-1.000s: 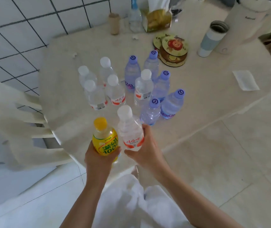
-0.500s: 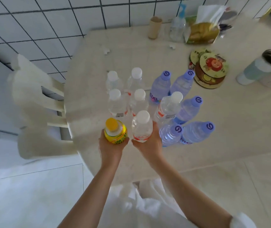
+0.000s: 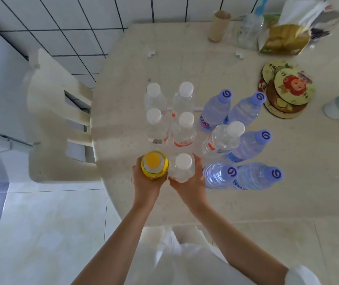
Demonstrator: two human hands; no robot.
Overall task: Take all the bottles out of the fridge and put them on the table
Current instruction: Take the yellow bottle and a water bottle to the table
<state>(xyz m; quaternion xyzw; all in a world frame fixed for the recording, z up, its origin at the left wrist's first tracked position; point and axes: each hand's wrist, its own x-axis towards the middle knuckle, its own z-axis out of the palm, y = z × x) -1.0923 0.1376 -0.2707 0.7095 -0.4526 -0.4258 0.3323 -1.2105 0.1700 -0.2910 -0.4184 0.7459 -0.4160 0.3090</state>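
Fingers: those of the left hand [image 3: 147, 183] curl round the yellow bottle [image 3: 154, 165]; those of the right hand [image 3: 191, 182] curl round the clear bottle [image 3: 183, 168]. Both grips sit low on the bodies, probably so the bases can be set down flat.

Held bottles: upright, side by side and about touching, over the table [image 3: 287, 161] near its front edge. Whether their bases already rest on it cannot be told from above.

Placement: both arrive at the near end of the white-capped group [image 3: 170, 116], which suggests the person is keeping the bottles packed in one cluster.

White-capped group: four clear bottles standing in a tight square, just behind the held pair.

Blue-capped group [image 3: 244, 140]: five bluish bottles just right of the white-capped group, with one more clear white-capped bottle [image 3: 224, 138] among them.

Fridge: not in view, so what remains inside is unknown.

Writing: blue caps carry a swirl mark; red bands show on the clear bottles' labels; the lettering is too small or turned away to read.

Coasters [image 3: 285, 89]: far right of the white-capped group, with a cartoon print.
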